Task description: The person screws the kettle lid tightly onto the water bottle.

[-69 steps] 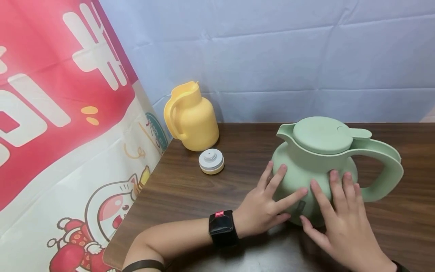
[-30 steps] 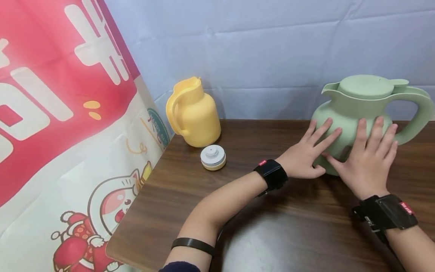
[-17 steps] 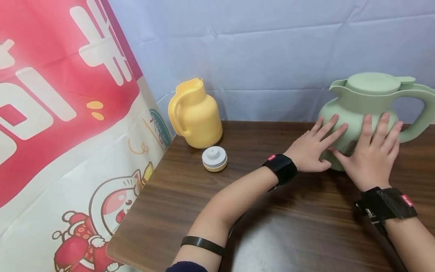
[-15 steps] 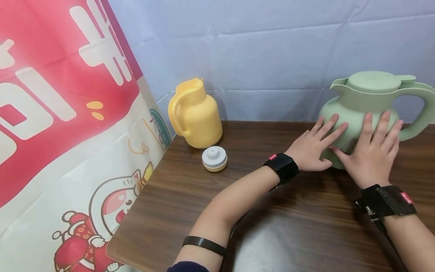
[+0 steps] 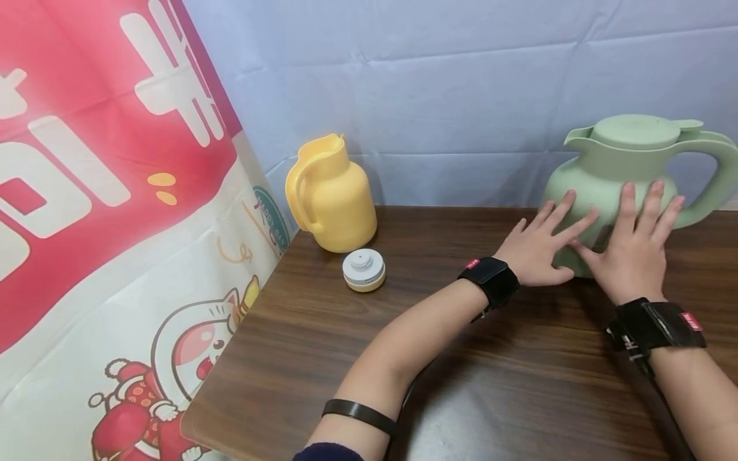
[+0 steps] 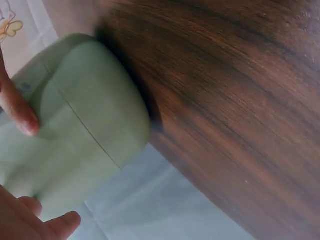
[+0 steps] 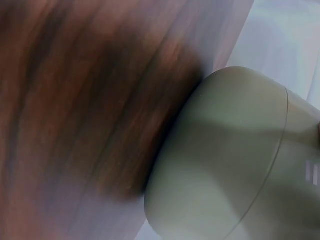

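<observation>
A: Where do you have the green jug?

B: My head view puts the green jug (image 5: 611, 169) toward two o'clock, upright on the wooden table (image 5: 277, 358). Its spout (image 5: 578, 136) points to nine, its handle (image 5: 719, 192) to three, and the lid (image 5: 636, 130) sits on top.

A: And the grip?

B: Wide on both sides. I see the left hand (image 5: 536, 254) at the jug's seven o'clock and the right hand (image 5: 633, 256) nearer six, fingers spread and mostly straight, laid against the round belly. Neither is curled round it.

A: Do the wrist views agree?

B: In the left one I see a fingertip (image 6: 29, 125) against the green side, near the jug's rounded bottom. The right one gives me mostly the jug's lower body and blurred wood, so I can't read that hand's grip from there.

A: What lies farther out?

B: A black band (image 5: 490, 280) on the left wrist, another (image 5: 657, 325) on the right. Well apart, toward nine o'clock from the green jug, I have a yellow jug (image 5: 346, 203) standing, with a white stopper (image 5: 363, 269) near it at five. A pale blue cloth (image 5: 450, 96) hangs at twelve, and a red and white banner (image 5: 75, 153) fills nine to ten.
</observation>
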{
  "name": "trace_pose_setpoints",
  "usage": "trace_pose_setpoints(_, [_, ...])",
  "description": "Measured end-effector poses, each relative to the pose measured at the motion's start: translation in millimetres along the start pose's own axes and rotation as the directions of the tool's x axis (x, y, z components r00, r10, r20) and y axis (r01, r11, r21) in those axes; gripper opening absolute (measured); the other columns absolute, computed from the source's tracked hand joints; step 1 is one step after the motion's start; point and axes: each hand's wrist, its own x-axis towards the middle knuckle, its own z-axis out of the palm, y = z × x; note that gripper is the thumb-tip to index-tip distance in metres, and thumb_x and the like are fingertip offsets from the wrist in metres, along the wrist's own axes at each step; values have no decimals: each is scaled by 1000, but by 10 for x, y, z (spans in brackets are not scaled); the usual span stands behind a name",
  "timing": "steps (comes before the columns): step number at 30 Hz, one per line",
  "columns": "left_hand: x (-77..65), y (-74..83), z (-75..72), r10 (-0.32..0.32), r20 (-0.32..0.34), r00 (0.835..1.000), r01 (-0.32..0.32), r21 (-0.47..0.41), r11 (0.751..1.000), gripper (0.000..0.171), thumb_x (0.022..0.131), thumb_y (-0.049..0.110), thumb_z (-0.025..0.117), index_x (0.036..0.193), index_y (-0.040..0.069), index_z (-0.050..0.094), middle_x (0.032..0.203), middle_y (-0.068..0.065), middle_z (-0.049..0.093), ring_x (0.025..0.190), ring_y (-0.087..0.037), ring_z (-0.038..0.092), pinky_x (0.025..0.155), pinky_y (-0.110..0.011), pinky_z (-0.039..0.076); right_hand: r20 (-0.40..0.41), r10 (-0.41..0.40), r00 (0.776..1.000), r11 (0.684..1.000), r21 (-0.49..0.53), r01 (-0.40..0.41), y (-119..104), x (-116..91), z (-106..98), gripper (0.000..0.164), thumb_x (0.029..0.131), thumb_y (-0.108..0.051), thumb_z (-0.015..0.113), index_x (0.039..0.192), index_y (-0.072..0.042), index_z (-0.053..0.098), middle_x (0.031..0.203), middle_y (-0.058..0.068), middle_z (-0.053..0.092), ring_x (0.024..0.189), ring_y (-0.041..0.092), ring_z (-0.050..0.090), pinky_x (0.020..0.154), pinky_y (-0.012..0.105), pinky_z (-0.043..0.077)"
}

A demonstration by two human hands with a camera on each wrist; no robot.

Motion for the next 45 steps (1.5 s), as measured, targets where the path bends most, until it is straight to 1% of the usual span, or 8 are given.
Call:
trace_pose_setpoints(6, [59, 105, -1, -42, 64, 997, 40, 28, 999, 91, 87, 63, 52, 144, 48, -17, 135, 1, -53, 139, -13, -23, 112, -33, 16, 63, 40, 997, 999, -4, -40, 56, 50, -22, 127, 58, 0, 89, 153, -11, 5, 157, 18, -6, 139, 42, -12, 71, 74, 37])
trace_pose_setpoints(10, [100, 112, 5, -59, 57, 997, 56, 50, 997, 91, 87, 62, 52, 144, 48, -18, 137, 2, -51, 139, -12, -23, 112, -34, 16, 66, 14, 998, 999, 32, -16, 126, 81, -9, 125, 60, 3, 87, 153, -11, 4, 156, 19, -7, 138, 44, -13, 80, 74, 35])
trace_pose_setpoints(12, [121, 104, 10, -59, 54, 997, 56, 60, 997, 90, 87, 62, 52, 144, 48, -18, 137, 2, -51, 139, -11, -23, 112, -35, 16, 62, -4, 998, 998, 66, 0, 175, 95, 12, 115, 71, -29, 84, 153, -11, 4, 156, 19, -7, 138, 44, -14, 88, 72, 30])
trace_pose_setpoints(17, [179, 98, 27, -65, 51, 997, 61, 75, 995, 90, 87, 63, 51, 144, 48, -18, 138, 2, -50, 139, -11, -22, 112, -35, 16, 51, -41, 998, 990, 135, 34, 300, 125, 72, 113, 70, -86, 26, 153, -13, 5, 157, 18, -8, 138, 44, -16, 99, 69, 18])
trace_pose_setpoints(30, [309, 162, 45, -102, 50, 994, 98, 74, 992, 91, 86, 67, 49, 143, 49, -19, 139, 2, -49, 139, -11, -23, 112, -34, 16, 74, -69, 995, 980, 193, 53, 459, 206, 88, 114, 71, -86, 32, 153, -11, 6, 156, 18, -9, 138, 40, -19, 107, 62, -1])
trace_pose_setpoints(34, [277, 127, 22, -88, 57, 995, 84, 71, 994, 89, 87, 67, 47, 143, 47, -19, 139, 3, -49, 139, -11, -22, 112, -34, 15, 124, 1, 992, 981, 192, -25, 351, 201, 42, 107, 78, -43, 74, 153, -10, 5, 156, 18, -11, 138, 40, -20, 106, 63, 0])
trace_pose_setpoints(37, [224, 86, -15, -65, 44, 997, 62, 69, 996, 87, 88, 66, 44, 145, 45, -18, 143, 4, -45, 140, -11, -19, 112, -34, 14, 200, 93, 975, 975, 181, -130, 237, 194, -25, 109, 74, -2, 76, 153, -10, 1, 155, 19, -16, 137, 42, -20, 105, 65, 1])
trace_pose_setpoints(45, [-201, -58, -132, -2, -37, 999, 3, 11, 1000, 79, 92, 63, 39, 151, 37, -6, 158, 5, -13, 143, -11, -3, 113, -35, 15, 360, 186, 914, 916, 273, -294, -118, -20, -226, 90, 91, -22, 61, 152, -7, -2, 152, 23, -22, 136, 48, -16, 95, 75, 6])
